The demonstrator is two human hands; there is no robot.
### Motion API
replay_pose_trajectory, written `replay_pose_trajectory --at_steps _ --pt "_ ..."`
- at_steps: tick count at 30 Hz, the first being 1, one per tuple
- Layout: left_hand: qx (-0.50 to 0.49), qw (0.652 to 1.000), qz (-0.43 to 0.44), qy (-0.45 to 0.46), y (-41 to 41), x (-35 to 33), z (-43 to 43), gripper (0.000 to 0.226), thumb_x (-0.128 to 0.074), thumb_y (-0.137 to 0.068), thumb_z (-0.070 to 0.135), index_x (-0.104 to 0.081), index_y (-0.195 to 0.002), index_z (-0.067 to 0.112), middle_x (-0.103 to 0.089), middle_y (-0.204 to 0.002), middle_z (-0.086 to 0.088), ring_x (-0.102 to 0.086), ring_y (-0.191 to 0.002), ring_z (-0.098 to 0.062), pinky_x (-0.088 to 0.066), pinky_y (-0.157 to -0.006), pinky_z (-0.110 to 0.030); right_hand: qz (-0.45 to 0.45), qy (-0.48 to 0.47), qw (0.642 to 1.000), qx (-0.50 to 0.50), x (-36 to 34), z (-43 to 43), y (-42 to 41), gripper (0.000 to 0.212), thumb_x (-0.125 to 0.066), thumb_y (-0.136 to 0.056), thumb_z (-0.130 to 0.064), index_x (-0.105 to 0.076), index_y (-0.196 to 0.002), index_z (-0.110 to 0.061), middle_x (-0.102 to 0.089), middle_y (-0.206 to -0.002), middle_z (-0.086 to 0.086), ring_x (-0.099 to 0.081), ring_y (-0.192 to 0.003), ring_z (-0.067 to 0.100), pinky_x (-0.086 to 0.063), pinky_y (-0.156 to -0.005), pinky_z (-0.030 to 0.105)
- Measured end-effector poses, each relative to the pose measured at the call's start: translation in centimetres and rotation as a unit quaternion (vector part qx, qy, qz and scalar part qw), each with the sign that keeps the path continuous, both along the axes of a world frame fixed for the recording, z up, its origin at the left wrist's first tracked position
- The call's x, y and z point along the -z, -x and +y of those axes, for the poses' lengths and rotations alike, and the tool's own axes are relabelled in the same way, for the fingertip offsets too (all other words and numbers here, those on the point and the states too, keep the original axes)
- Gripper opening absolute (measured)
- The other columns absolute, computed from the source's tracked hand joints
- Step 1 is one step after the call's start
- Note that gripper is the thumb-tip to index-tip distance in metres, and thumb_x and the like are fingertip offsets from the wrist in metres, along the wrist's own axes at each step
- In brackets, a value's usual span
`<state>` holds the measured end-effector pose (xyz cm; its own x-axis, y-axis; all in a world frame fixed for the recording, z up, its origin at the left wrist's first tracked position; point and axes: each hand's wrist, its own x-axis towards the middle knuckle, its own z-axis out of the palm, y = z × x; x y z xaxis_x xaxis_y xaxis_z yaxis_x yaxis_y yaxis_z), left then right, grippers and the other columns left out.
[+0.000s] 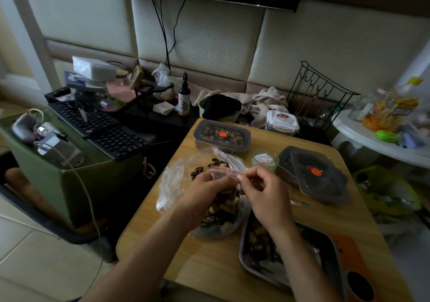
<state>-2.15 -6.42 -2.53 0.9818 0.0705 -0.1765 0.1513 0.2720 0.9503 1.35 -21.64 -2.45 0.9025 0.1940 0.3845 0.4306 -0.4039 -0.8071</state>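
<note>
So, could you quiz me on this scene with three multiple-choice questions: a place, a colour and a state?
1. Where is the metal tray? A floor B table, under the right forearm C shelf
2. The zip bag's seal strip is: A blue B red C green
3. The hands: A both hold the bag B both lie flat C neither touches it
Key: 1 B, it sits beneath that arm; 2 B, a red line crosses its top; 3 A, left hand and right hand grip it.
</note>
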Motion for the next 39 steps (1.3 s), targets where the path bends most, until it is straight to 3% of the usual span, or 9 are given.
replay_pose_trajectory --at_steps 5,11,14,17,20,24,27,35,39 --pt "0.001 1.000 -0.002 -0.007 0.12 -0.17 0.04 0.020 -0.073 -0.090 0.018 -0.073 -0.107 0.009 -0.077 -0.103 -0.014 -0.072 -0.102 -0.033 -0.056 -0.095 -0.046 -0.004 -0.004 1.000 -0.009 -0.17 0.10 0.03 0.016 -0.071 -0.096 -0.013 -0.069 -0.083 -0.022 -0.069 -0.076 -0.011 -0.068 -0.073 0.006 -0.051 -0.063 0.014" --pt "0.001 1.000 -0.011 -0.007 -0.13 -0.20 0.21 0.022 -0.061 -0.097 0.025 -0.073 -0.110 0.011 -0.074 -0.108 -0.018 -0.071 -0.101 -0.037 -0.057 -0.085 -0.046 0.022 -0.036 0.999 0.019 -0.40 -0.16 -0.20 0.016 -0.069 -0.096 -0.014 -0.067 -0.081 -0.018 -0.068 -0.078 -0.011 -0.063 -0.070 0.003 -0.049 -0.063 0.013" --pt "-0.018 0.999 -0.034 -0.019 -0.06 -0.02 0.36 0.020 -0.062 -0.099 0.024 -0.073 -0.107 0.010 -0.074 -0.104 -0.019 -0.073 -0.097 -0.034 -0.058 -0.075 -0.039 0.078 -0.060 0.995 0.005 -0.14 -0.42 -0.31 0.013 -0.068 -0.097 -0.020 -0.069 -0.084 -0.019 -0.070 -0.079 -0.006 -0.068 -0.074 0.012 -0.058 -0.069 0.033" --pt "-0.027 0.997 -0.052 -0.051 -0.05 0.14 0.34 0.020 -0.061 -0.101 0.027 -0.074 -0.103 0.012 -0.076 -0.099 -0.014 -0.074 -0.095 -0.031 -0.061 -0.080 -0.041 0.104 -0.060 0.993 -0.012 0.17 -0.52 -0.38 0.009 -0.070 -0.097 -0.025 -0.072 -0.088 -0.023 -0.073 -0.084 -0.001 -0.071 -0.080 0.019 -0.060 -0.075 0.043" --pt "-0.021 0.995 -0.064 -0.074 0.02 0.06 0.24 0.021 -0.060 -0.101 0.030 -0.074 -0.101 0.014 -0.076 -0.097 -0.011 -0.074 -0.093 -0.028 -0.062 -0.082 -0.042 0.092 -0.041 0.995 -0.024 0.23 -0.51 -0.45 0.010 -0.071 -0.097 -0.023 -0.073 -0.087 -0.023 -0.073 -0.084 0.000 -0.070 -0.080 0.017 -0.060 -0.074 0.041" --pt "-0.003 0.993 -0.067 -0.099 0.26 -0.16 -0.03 0.017 -0.060 -0.101 0.028 -0.073 -0.103 0.017 -0.076 -0.096 -0.002 -0.073 -0.090 -0.015 -0.057 -0.071 -0.027 0.076 -0.029 0.997 -0.013 0.32 -0.64 -0.44 0.010 -0.071 -0.097 -0.023 -0.073 -0.088 -0.024 -0.073 -0.083 -0.005 -0.070 -0.077 0.011 -0.060 -0.070 0.032" --pt "-0.009 0.992 -0.067 -0.102 0.28 -0.18 -0.18 0.015 -0.060 -0.100 0.026 -0.073 -0.103 0.017 -0.076 -0.096 -0.001 -0.073 -0.089 -0.013 -0.055 -0.069 -0.023 0.076 -0.030 0.997 -0.017 0.26 -0.71 -0.52 0.010 -0.071 -0.097 -0.023 -0.073 -0.088 -0.024 -0.072 -0.083 -0.009 -0.069 -0.077 0.009 -0.058 -0.068 0.026" --pt "-0.015 0.994 -0.072 -0.079 0.21 -0.16 -0.16 0.018 -0.060 -0.101 0.026 -0.075 -0.098 0.017 -0.076 -0.096 -0.006 -0.074 -0.093 -0.022 -0.061 -0.079 -0.033 0.079 -0.022 0.996 -0.036 0.31 -0.54 -0.59 0.012 -0.069 -0.099 -0.022 -0.071 -0.087 -0.022 -0.070 -0.082 -0.008 -0.065 -0.074 0.005 -0.054 -0.066 0.022" --pt "-0.021 0.994 -0.077 -0.074 0.40 -0.42 -0.23 0.019 -0.060 -0.101 0.023 -0.074 -0.104 0.009 -0.076 -0.094 -0.008 -0.074 -0.082 -0.015 -0.054 -0.063 -0.019 0.086 -0.022 0.996 -0.011 0.49 -0.38 -0.68 0.012 -0.068 -0.099 -0.022 -0.070 -0.086 -0.022 -0.070 -0.079 -0.005 -0.065 -0.072 0.005 -0.053 -0.063 0.021"
